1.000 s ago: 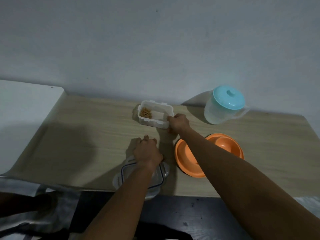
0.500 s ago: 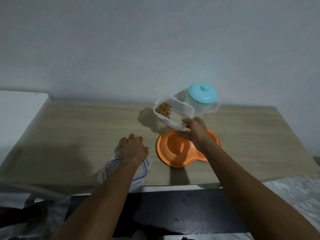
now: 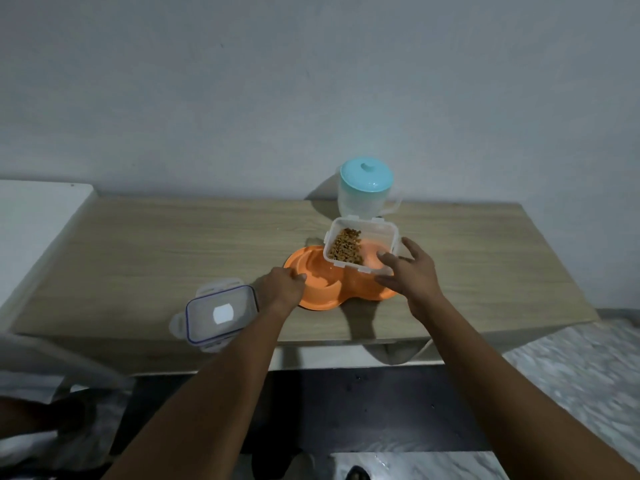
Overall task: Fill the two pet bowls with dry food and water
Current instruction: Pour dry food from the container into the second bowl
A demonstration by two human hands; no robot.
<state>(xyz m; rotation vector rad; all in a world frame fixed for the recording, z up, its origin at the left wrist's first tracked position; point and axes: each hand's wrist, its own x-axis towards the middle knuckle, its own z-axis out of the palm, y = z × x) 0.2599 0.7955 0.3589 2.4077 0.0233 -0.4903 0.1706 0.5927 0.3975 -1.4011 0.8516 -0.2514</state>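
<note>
An orange double pet bowl (image 3: 320, 296) lies on the wooden table (image 3: 173, 244). My right hand (image 3: 410, 271) holds a clear plastic container (image 3: 377, 237) of brown dry food (image 3: 346, 245) in the air above the bowl's right well, tilted toward me. My left hand (image 3: 280, 289) rests on the bowl's left rim with its fingers curled over the edge. A clear jug with a turquoise lid (image 3: 366, 190) stands behind the bowl by the wall. Both wells look empty where I can see them.
The container's clear lid with a blue seal (image 3: 220, 315) lies at the table's front edge, left of my left hand. A white surface (image 3: 31, 216) adjoins the table on the left. Below the front edge is dark floor.
My right hand has carried the food container right and forward over the bowl. My left hand left the lid and went to the bowl's rim. The view has shifted.
</note>
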